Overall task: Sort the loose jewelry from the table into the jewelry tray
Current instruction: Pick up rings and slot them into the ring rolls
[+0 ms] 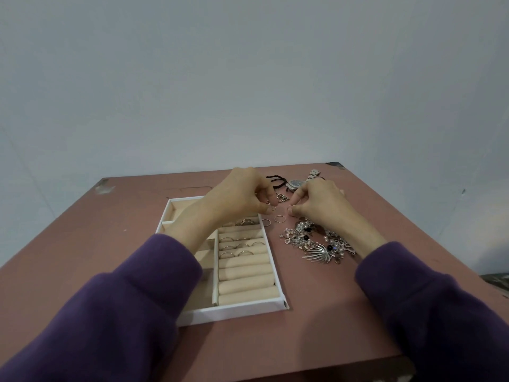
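Note:
A white jewelry tray (276, 279) with beige ring rolls lies on the pinkish table; several thin rings sit in its upper rolls. My left hand (237, 197) hovers over the tray's far right corner and pinches a small ring at its fingertips. My right hand (319, 202) is just to the right, pinching another small ring (292, 207). Two loose rings (279, 219) lie on the table between the hands. A heap of silver brooches and pearl pieces (316, 242) lies under my right wrist.
A silver wristwatch (296, 183) and a black cord bracelet (276, 181) lie at the table's far side, with small loose pieces (365, 199) beside them. The table's (330, 312) near edge runs close below the tray. A plain wall stands behind.

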